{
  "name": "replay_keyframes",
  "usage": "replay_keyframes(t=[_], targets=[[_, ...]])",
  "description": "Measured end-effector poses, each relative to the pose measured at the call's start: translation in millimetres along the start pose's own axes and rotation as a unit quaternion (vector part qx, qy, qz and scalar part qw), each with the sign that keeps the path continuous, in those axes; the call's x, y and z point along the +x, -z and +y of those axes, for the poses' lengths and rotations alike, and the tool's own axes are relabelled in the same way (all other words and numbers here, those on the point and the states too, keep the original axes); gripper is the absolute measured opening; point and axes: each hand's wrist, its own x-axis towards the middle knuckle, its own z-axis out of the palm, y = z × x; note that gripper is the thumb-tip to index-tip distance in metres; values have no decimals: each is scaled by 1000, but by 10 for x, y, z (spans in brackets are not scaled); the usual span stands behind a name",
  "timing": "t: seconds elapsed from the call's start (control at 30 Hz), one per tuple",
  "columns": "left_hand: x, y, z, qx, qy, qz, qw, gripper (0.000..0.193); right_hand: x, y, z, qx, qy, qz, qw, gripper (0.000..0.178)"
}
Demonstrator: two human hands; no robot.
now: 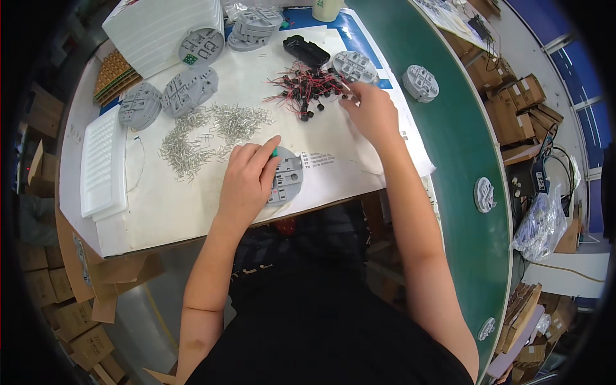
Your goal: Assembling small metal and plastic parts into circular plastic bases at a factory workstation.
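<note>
My left hand (247, 176) is closed over the left side of a round grey plastic housing (292, 179) near the table's front edge. The housing has moulded slots, and a small green piece (274, 152) shows beside my index finger. Farther right, my right hand (373, 112) pinches a thin, dark tool (345, 88), perhaps tweezers; its tip is hard to make out. That tip lies at the right side of a pile of small black round parts with red wires (307, 88). Left of the pile, small silvery metal pins (240, 122) lie in loose heaps.
Grey housings (190, 91) stand at the back left, near a white box (163, 32) and a white tray (106, 167). A black case (306, 51) and another grey housing (355, 66) sit behind the wired parts. Along the right runs a green conveyor belt (459, 160) carrying several housings.
</note>
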Motion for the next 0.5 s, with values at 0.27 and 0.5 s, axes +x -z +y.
replay_keyframes(t=[0.27, 0.5], targets=[[-9, 11, -10, -22, -1, 7, 1000, 38, -86, -120, 72, 22, -25, 8, 999, 22], [-16, 38, -22, -22, 1, 16, 1000, 42, -185, -124, 138, 43, 78, 64, 994, 27]])
